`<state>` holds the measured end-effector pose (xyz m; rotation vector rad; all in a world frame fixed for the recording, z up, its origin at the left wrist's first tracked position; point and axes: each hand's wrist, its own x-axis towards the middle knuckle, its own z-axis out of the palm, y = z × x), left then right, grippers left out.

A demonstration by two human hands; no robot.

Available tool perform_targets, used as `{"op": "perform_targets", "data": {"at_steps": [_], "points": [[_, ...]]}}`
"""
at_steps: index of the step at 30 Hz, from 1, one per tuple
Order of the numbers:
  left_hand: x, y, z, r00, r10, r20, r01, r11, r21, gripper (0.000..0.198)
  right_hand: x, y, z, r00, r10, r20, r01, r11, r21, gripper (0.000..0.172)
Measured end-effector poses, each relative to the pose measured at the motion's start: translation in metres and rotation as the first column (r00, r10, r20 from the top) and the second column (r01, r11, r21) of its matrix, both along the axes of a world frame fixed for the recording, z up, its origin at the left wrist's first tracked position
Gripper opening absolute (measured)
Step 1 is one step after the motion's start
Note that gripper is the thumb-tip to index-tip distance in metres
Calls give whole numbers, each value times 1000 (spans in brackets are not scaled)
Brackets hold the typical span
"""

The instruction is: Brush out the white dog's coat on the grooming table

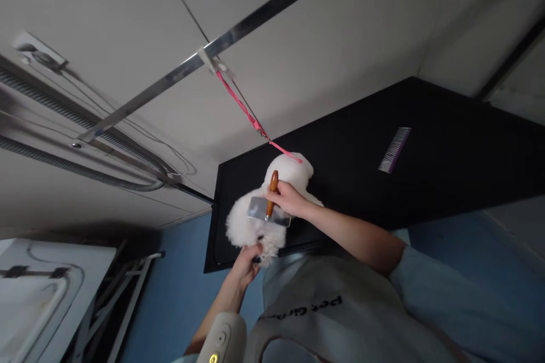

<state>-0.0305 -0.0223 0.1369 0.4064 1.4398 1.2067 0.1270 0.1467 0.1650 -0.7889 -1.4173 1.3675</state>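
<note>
A small white fluffy dog stands on a black table, tied by a pink leash to a metal bar overhead. My right hand is closed round the orange wooden handle of a slicker brush, whose metal pad lies on the dog's back. My left hand is closed on the fur at the dog's near end, at the table's edge.
A purple-and-silver comb lies on the table to the right of the dog. A grey hose runs along the wall on the left. A white tub sits at lower left. A white device hangs by my chest.
</note>
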Motion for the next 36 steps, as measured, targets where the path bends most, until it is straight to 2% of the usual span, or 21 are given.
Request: {"op": "perform_targets", "data": {"at_steps": [1,2,4,6,8,9,11,13,14,17,18,21,22,24,26,27,30,31,34,35,36], "points": [[0,0,-1,1000,3,0,-3,1000,5,46,0,1,-1,999,-25,35,26,999,-22,16],[0,-1,-2,1000,8,0,-8,1000,5,47,-1,2,-1,993,-105,47,107,994,-28,15],[1,-1,-3,1000,30,-9,-30,1000,-8,50,-2,1,-3,969,-248,-3,248,969,-10,15],[1,-1,-5,999,43,-10,-43,999,-24,50,-5,-1,-5,986,-160,-56,160,987,5,17],[1,0,-7,998,57,-11,-57,998,-30,50,-8,-2,-5,999,22,-24,-23,999,-26,15],[2,0,-8,998,60,-13,-61,998,-27,49,-8,-2,-5,999,49,11,-48,998,-44,15],[4,0,-9,998,57,-19,-57,998,-13,49,-8,-1,-3,995,-88,46,90,995,-36,14],[6,0,-10,1000,23,-8,-23,1000,14,47,-7,-1,1,974,-226,7,226,974,-2,14],[8,0,-10,1000,-3,3,3,1000,29,46,-7,-1,3,978,-208,-15,208,978,9,15],[12,1,-11,1000,-23,13,22,999,45,46,-8,0,8,999,39,34,-38,999,-23,14],[13,1,-11,1000,-12,7,11,999,44,47,-7,2,10,997,44,69,-42,999,-31,13],[16,1,-10,1000,27,-2,-27,999,38,51,-4,10,15,976,-206,64,205,979,18,12],[17,1,-10,1000,26,0,-26,999,43,52,-4,11,15,974,-221,42,220,975,35,13],[19,2,-9,1000,16,1,-16,998,63,50,-6,11,15,998,-46,45,44,999,30,15],[21,2,-8,1000,19,-7,-18,997,79,48,-10,9,14,984,135,119,-134,991,-13,14],[21,2,-9,1000,28,-13,-27,996,81,47,-12,9,14,982,112,155,-112,994,-11,13],[22,1,-10,999,33,-16,-32,998,60,48,-15,7,12,973,-177,150,167,983,77,12],[22,1,-11,1000,27,-17,-26,998,58,49,-15,6,12,977,-167,129,156,983,94,12],[23,0,-14,998,49,-27,-47,996,74,50,-14,7,8,980,128,155,-133,991,28,11],[24,0,-15,998,60,-30,-58,995,77,49,-12,8,7,970,149,190,-153,988,6,11],[24,0,-15,998,58,-30,-56,996,76,48,-10,11,6,971,81,224,-86,996,11,11]]}}
